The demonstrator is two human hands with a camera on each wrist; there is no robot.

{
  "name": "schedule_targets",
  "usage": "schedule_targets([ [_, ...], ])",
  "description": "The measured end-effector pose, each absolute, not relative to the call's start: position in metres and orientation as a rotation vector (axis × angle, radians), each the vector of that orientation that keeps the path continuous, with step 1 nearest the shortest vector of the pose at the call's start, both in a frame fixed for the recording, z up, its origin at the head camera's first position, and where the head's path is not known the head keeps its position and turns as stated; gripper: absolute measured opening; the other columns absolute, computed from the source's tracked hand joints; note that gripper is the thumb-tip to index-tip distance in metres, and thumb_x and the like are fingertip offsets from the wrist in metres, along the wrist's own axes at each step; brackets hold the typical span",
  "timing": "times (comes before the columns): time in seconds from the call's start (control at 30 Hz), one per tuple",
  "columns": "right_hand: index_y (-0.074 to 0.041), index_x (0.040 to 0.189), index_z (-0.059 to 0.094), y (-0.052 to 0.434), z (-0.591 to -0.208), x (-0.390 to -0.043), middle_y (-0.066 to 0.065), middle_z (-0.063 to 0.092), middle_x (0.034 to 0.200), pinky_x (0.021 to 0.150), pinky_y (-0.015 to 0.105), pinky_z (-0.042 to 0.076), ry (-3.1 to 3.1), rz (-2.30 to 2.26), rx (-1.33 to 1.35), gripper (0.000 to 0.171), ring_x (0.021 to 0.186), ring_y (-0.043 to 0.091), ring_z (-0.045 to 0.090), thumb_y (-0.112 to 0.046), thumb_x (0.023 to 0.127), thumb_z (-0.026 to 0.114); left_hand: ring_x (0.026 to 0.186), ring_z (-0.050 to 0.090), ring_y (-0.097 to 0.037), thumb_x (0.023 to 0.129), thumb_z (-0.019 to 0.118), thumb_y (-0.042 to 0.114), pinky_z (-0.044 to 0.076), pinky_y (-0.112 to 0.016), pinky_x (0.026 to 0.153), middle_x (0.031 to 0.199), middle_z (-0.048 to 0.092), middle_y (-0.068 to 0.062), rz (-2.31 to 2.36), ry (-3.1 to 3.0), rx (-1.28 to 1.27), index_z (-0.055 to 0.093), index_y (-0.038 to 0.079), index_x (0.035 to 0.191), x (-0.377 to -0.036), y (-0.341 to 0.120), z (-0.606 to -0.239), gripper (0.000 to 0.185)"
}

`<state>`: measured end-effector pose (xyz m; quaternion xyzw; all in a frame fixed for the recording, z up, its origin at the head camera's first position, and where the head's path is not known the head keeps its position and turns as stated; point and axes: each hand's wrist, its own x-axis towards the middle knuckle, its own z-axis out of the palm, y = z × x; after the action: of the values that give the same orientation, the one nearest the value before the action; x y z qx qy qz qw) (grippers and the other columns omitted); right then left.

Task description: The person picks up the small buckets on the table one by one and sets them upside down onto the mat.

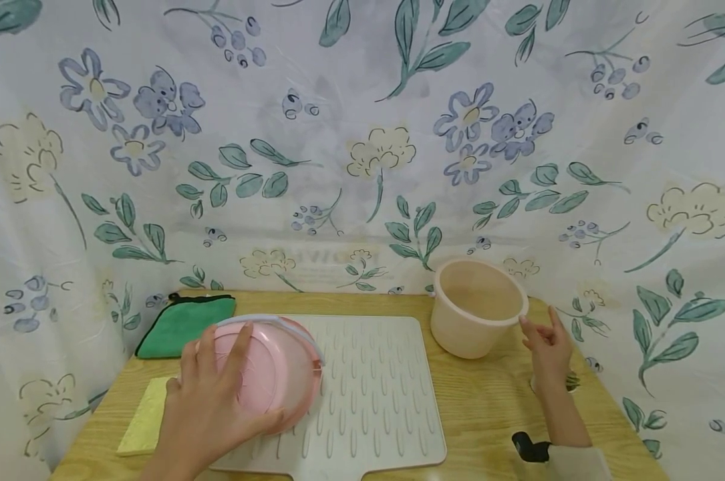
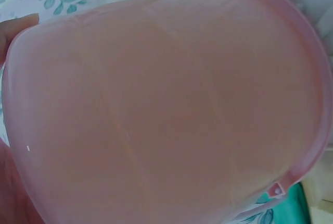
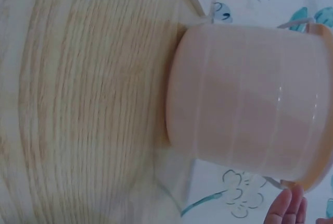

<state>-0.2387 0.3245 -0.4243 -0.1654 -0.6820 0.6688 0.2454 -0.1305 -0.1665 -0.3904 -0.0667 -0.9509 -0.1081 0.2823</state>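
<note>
My left hand (image 1: 208, 394) grips the overturned pink bucket (image 1: 272, 371) on the white drying mat (image 1: 374, 401). My right hand (image 1: 547, 347), fingers relaxed and apart, touches the rim of the upright beige bucket (image 1: 476, 307) on the wooden table (image 1: 488, 407).

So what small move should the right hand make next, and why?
Probably close the right hand on the beige bucket's rim: its fingertips sit open beside the rim, gripping nothing, while the left hand already holds the pink bucket over the mat.
</note>
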Motion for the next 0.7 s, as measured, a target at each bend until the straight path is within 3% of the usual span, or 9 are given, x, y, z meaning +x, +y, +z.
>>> schedule_targets([
  [0.13,-0.018,0.146,0.025,0.322,-0.424,-0.244,-0.007,0.056,0.081,0.067,0.014,0.05,-1.851,1.884,-0.416,0.075,0.074,0.0,0.06,-0.022,0.084,0.067,0.113,0.031,-0.041,0.044,0.067,0.078,0.039,-0.062,0.052,0.136,0.026,-0.023,-0.254,-2.546,-0.191,0.035,0.024,0.142,-0.138,-0.166,-0.39,0.116],
  [0.33,-0.021,0.148,0.019,0.321,-0.426,-0.25,-0.008,0.059,0.086,0.071,0.015,0.05,-1.879,1.919,-0.359,0.078,0.078,0.001,0.061,-0.03,0.085,0.065,0.115,0.028,-0.041,0.048,0.065,0.078,0.039,-0.064,0.059,0.139,0.022,-0.02,-0.249,-2.648,-0.196,0.031,0.026,0.144,-0.147,-0.163,-0.385,0.115],
  [0.7,-0.024,0.149,0.014,0.317,-0.412,-0.259,-0.004,0.058,0.082,0.073,0.02,0.051,-1.692,2.256,-0.496,0.08,0.07,0.005,0.063,-0.014,0.087,0.063,0.115,0.028,-0.042,0.05,0.054,0.087,0.039,-0.066,0.058,0.139,0.021,-0.023,-0.192,-2.776,-0.274,0.025,0.026,0.146,-0.167,-0.162,-0.382,0.117],
])
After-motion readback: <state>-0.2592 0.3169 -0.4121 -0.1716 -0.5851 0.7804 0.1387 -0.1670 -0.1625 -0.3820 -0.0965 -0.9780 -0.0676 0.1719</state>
